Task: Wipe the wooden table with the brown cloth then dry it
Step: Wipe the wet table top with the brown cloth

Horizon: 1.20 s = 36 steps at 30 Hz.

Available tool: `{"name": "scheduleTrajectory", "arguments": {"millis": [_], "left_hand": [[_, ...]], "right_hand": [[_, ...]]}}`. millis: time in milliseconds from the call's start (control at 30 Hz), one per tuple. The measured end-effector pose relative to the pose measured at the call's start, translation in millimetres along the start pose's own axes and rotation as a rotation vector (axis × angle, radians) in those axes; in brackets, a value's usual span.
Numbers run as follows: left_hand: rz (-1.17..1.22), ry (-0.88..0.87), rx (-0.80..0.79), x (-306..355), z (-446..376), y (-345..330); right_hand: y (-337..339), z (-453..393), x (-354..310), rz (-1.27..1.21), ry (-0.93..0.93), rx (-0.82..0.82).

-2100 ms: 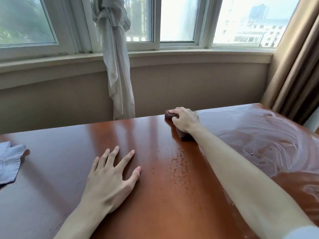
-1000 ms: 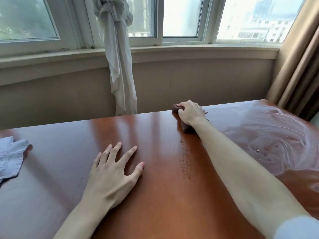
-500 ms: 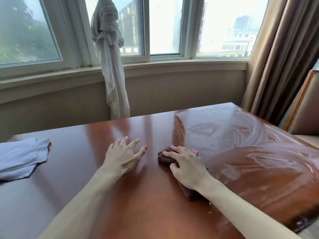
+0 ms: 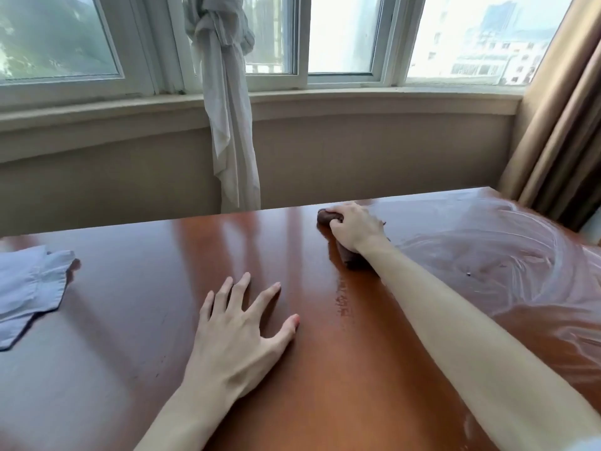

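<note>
The brown cloth (image 4: 349, 255) lies bunched at the far edge of the table (image 4: 325, 369), a little right of centre. The right hand (image 4: 353, 229) covers most of it, its fingers (image 4: 335, 216) curled over the far end of the wad and gripping it against the wood. To its right the tabletop shows pale swirled wet streaks (image 4: 487, 255). The left hand (image 4: 237, 336) rests flat on the table nearer the person, fingers straight and spread wide, holding nothing. A light blue cloth (image 4: 29, 284) lies at the left edge. Beyond the table, a knotted white curtain (image 4: 227, 109) hangs at the window.
</note>
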<state>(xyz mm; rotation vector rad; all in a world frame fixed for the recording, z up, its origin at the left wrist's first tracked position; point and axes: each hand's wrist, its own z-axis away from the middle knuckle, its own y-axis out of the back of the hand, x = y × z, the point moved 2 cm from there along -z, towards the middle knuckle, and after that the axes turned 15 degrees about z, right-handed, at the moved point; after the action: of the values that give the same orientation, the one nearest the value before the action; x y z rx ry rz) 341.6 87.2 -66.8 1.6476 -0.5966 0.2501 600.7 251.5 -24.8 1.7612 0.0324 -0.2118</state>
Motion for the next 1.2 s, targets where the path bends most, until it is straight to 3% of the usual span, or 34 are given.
{"name": "scheduleTrajectory", "arguments": {"millis": [133, 233, 633, 733, 867, 1200], "left_hand": [[-0.007, 0.000, 0.027, -4, -2, -3], [-0.003, 0.015, 0.000, -3, -3, -2], [-0.004, 0.039, -0.116, 12, 1, 13], [0.002, 0.040, -0.124, 13, 4, 15], [0.010, 0.021, -0.104, 9, 1, 12], [-0.009, -0.006, -0.007, -3, -2, -3]], "right_hand": [[-13, -48, 3, 0.033, -0.049, -0.010], [-12, -36, 1, 0.066, -0.030, -0.030], [41, 263, -3, 0.036, 0.140, -0.030], [46, 299, -2, 0.023, 0.160, -0.032], [48, 262, -3, -0.013, 0.151, -0.038], [4, 16, -8, 0.024, 0.011, -0.035]]}}
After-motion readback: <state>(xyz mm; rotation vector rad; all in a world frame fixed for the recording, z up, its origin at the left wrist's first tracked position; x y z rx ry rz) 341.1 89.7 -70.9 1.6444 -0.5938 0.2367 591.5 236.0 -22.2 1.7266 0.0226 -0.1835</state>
